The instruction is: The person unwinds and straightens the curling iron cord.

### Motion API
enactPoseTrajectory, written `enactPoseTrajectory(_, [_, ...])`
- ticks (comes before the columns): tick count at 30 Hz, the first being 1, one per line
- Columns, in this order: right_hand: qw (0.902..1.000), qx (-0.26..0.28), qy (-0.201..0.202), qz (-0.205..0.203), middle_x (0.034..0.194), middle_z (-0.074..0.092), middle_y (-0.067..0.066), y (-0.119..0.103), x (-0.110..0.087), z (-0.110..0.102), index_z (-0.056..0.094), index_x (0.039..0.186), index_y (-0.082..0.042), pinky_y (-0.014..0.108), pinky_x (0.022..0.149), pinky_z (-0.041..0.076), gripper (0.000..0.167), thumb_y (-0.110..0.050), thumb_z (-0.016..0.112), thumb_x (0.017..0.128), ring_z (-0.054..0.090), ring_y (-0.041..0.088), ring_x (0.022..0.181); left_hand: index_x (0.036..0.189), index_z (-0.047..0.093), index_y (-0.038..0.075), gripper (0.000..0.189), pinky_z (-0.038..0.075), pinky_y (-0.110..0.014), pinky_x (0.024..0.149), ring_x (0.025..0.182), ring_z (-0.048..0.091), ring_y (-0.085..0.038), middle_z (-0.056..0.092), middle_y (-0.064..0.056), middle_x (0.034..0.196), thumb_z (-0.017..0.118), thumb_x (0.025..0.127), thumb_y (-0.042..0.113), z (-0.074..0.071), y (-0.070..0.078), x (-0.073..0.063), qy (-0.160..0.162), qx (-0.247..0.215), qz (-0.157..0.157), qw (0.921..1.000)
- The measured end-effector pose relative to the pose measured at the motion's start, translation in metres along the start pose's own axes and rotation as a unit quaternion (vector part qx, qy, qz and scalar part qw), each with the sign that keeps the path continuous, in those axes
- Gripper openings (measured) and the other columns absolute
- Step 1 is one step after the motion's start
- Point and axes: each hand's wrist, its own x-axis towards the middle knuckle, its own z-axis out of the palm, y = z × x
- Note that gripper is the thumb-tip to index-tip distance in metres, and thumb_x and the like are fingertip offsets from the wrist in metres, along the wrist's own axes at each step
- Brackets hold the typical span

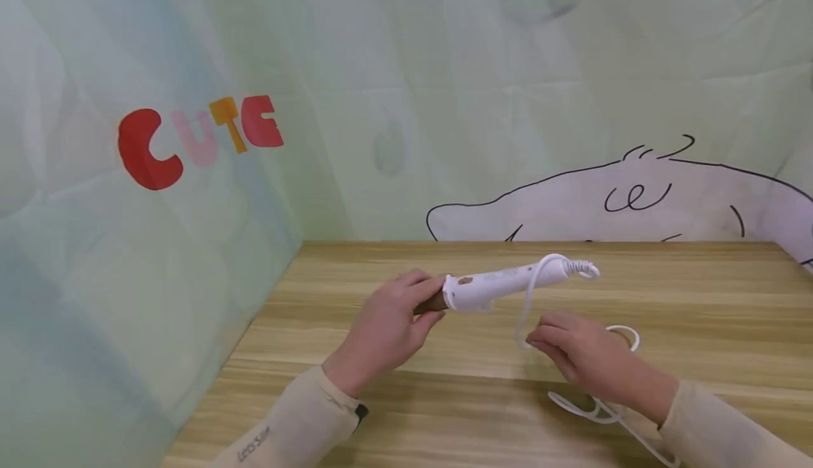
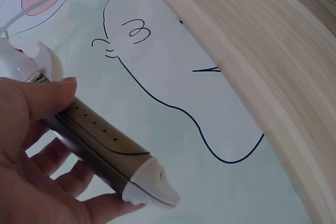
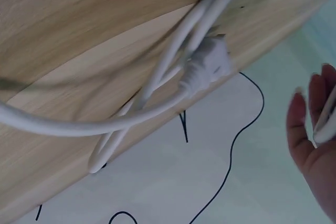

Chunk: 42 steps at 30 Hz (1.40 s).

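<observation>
A hair iron [image 1: 492, 288] with a white handle and a brown barrel is held up over the table, tilted slightly upward to the right. My left hand [image 1: 390, 320] grips its barrel near the handle; in the left wrist view the thumb lies over the brown barrel [image 2: 100, 135] with the fingers beneath, and the white tip [image 2: 152, 184] sticks out past them. The white cord [image 1: 528, 306] loops from the handle's end down to my right hand [image 1: 581, 355], which pinches it. A white plug [image 3: 210, 64] shows among cord loops in the right wrist view.
More of the cord lies in loose loops [image 1: 584, 411] beside and below the right wrist. The wooden table [image 1: 406, 411] meets a printed cloth backdrop [image 1: 381, 136] at its back and left, with the letters CUTE on the left side.
</observation>
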Motion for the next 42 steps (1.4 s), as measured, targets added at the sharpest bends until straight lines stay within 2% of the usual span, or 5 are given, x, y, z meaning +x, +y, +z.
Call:
enactPoseTrajectory(8, [0.9892, 0.089, 0.059, 0.101, 0.112, 0.069, 0.001, -0.035, 0.021, -0.007, 0.066, 0.119, -0.008, 0.021, 0.093, 0.045, 0.032, -0.005, 0.073, 0.087, 0.066, 0.02, 0.104, 0.12, 0.071, 0.009, 0.04, 0.053, -0.03, 0.07, 0.083, 0.06, -0.015, 0.066, 0.001, 0.099, 0.082, 0.081, 0.01, 0.006, 0.003, -0.001, -0.015, 0.06, -0.016, 0.9979])
enactPoseTrajectory(16, [0.9428, 0.171, 0.169, 0.231, 0.079, 0.068, -0.005, -0.065, 0.048, -0.02, 0.069, 0.1, -0.002, 0.018, 0.066, 0.052, 0.022, 0.013, 0.07, 0.083, 0.066, 0.009, 0.07, 0.117, 0.071, 0.009, 0.037, 0.051, -0.032, 0.06, 0.072, 0.058, -0.02, 0.064, -0.003, 0.091, 0.081, 0.082, 0.008, 0.008, 0.005, 0.003, 0.008, 0.127, -0.004, 0.9919])
enactPoseTrajectory(25, [0.9826, 0.093, 0.098, 0.128, 0.067, 0.043, -0.014, -0.054, 0.049, -0.053, 0.065, 0.087, -0.018, 0.012, 0.047, 0.032, 0.028, 0.01, 0.068, 0.085, 0.039, -0.002, 0.055, 0.109, 0.071, 0.02, 0.028, 0.04, -0.039, 0.058, 0.073, 0.053, -0.022, 0.057, -0.002, 0.084, 0.077, 0.085, 0.007, 0.004, 0.001, -0.007, -0.045, 0.242, -0.014, 0.9693])
enactPoseTrajectory(35, [0.9851, 0.079, 0.053, 0.143, 0.068, 0.046, -0.014, -0.007, 0.041, -0.074, 0.073, 0.087, -0.012, 0.016, 0.049, 0.033, 0.025, 0.012, 0.07, 0.082, 0.037, 0.0, 0.054, 0.105, 0.073, 0.022, 0.027, 0.046, -0.042, 0.072, 0.085, 0.058, -0.021, 0.062, 0.001, 0.093, 0.079, 0.083, 0.007, 0.001, -0.011, -0.009, -0.072, 0.171, 0.127, 0.9744])
enactPoseTrajectory(42, [0.9712, 0.119, 0.023, 0.205, 0.068, 0.052, -0.013, 0.011, 0.023, -0.052, 0.075, 0.088, -0.01, 0.02, 0.048, 0.039, 0.02, 0.01, 0.07, 0.084, 0.043, 0.002, 0.056, 0.112, 0.073, 0.007, 0.033, 0.052, -0.03, 0.076, 0.088, 0.059, -0.019, 0.064, -0.003, 0.101, 0.082, 0.081, 0.004, 0.001, -0.018, -0.006, -0.02, 0.015, 0.122, 0.9922])
